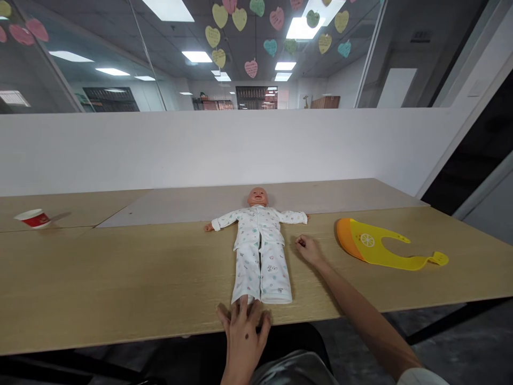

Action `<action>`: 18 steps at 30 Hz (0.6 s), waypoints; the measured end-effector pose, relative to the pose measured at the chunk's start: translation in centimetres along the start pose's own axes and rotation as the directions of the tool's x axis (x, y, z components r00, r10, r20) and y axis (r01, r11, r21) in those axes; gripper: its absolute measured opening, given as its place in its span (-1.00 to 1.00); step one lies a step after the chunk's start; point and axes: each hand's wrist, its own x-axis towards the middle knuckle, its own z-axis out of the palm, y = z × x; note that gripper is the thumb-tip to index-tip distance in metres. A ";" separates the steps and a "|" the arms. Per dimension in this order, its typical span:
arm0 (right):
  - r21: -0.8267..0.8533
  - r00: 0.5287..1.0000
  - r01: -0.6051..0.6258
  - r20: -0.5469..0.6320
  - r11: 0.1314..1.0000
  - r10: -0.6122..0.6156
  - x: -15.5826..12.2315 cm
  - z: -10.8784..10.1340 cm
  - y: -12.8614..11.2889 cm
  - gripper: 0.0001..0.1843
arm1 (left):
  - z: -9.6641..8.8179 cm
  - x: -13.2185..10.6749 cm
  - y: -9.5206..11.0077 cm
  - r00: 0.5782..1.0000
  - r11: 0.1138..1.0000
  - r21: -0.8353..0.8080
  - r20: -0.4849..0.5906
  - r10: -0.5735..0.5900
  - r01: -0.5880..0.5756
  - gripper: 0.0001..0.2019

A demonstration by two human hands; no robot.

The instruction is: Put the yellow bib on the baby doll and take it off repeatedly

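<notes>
A baby doll (259, 240) in white printed pyjamas lies on its back on the wooden table (120, 267), arms spread, head toward the wall. My left hand (243, 329) lies at the table's near edge with fingers spread, fingertips touching the cuff of the doll's trouser leg. My right hand (308, 249) rests on the table just right of the doll's hip, fingers curled in, with nothing visible in it. A yellow and orange silicone bib (380, 247) lies flat further right, apart from my right hand.
A red and white paper cup (35, 218) lies on its side at the far left. A white partition wall (200, 149) runs behind the table, with glass above it. A grey mat (200, 206) covers the back of the table.
</notes>
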 end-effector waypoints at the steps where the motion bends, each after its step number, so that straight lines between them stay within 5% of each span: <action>1: 0.003 1.000 0.000 0.004 1.000 0.000 0.0 0.0 0.0 -0.86 | 0.0 0.0 -0.1 1.000 1.000 -0.005 -0.002 0.000 0.000 -0.78; 18: 0.005 0.999 0.033 0.039 0.999 -0.033 0.0 -0.1 0.0 -0.85 | -0.7 0.1 0.6 0.998 0.998 -0.044 -0.026 -0.051 0.050 -0.77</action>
